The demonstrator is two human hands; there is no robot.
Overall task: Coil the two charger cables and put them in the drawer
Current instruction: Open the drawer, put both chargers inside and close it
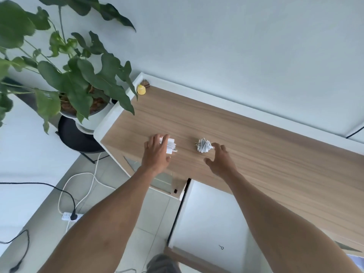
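Two coiled white charger cables lie on the wooden cabinet top (256, 146). My left hand (156, 154) lies over the left cable bundle (171, 147), fingers spread on it and thumb beside it. The right cable bundle (203, 145) sits a short way to the right. My right hand (221, 158) is just right of that bundle, fingers spread, fingertips almost touching its end. Below the cabinet's front edge an open drawer (212, 213) with a white inside stands pulled out.
A small yellow object (141, 90) sits in the cabinet's back left corner. A large potted plant (65, 79) on a black stand is to the left. On the floor lie a power strip (71, 216) and loose cords. A small ring-shaped item (221, 247) lies in the drawer.
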